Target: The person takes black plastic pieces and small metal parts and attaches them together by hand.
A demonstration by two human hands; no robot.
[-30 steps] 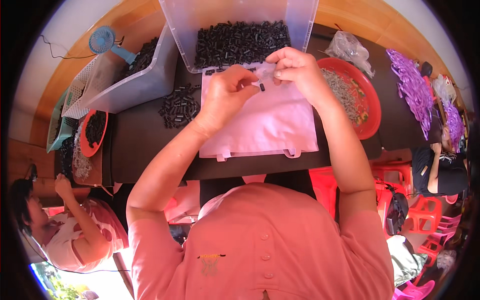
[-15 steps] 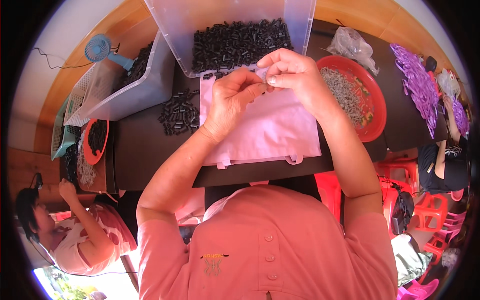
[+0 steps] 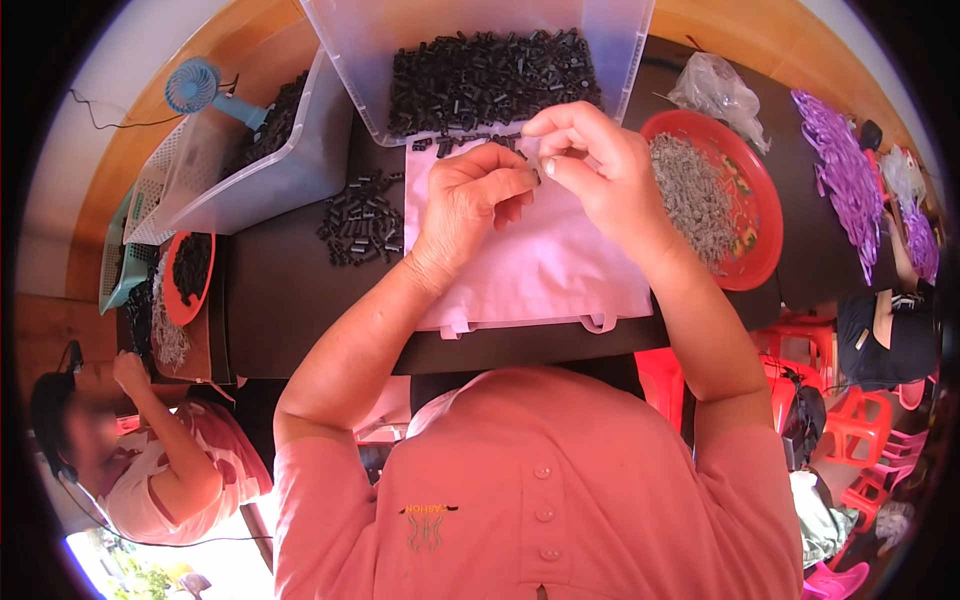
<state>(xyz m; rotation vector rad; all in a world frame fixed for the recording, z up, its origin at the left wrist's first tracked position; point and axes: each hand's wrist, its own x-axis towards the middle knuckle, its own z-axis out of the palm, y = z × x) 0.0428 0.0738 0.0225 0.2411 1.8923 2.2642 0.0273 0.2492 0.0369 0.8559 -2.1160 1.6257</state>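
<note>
My left hand point(image 3: 472, 195) is closed, its thumb and forefinger pinching a small black tubular piece point(image 3: 537, 176) whose end pokes out at the fingertips. Just to the right, my right hand point(image 3: 600, 160) hovers with thumb and forefinger apart, and nothing plainly shows between them. Beneath both hands a pink cloth bag point(image 3: 540, 270) lies flat on the dark table. Several black pieces point(image 3: 450, 146) sit along its far edge. Beyond it, a clear plastic bin point(image 3: 355, 75) lies tipped toward me, with a heap of black pieces point(image 3: 490, 80) inside.
A red tray point(image 3: 768, 215) of small grey pieces point(image 3: 690, 195) stands to the right, near a clear plastic bag point(image 3: 715, 95) and purple ribbons point(image 3: 838, 170). Loose black pieces point(image 3: 362, 220) and another bin point(image 3: 290, 185) with a blue fan point(image 3: 193, 85) are left. A person point(image 3: 170, 460) sits at far left.
My hands have drawn slightly apart: the right thumb and forefinger have come away from the left fingertips. The black piece at the left fingertips now shows more clearly.
</note>
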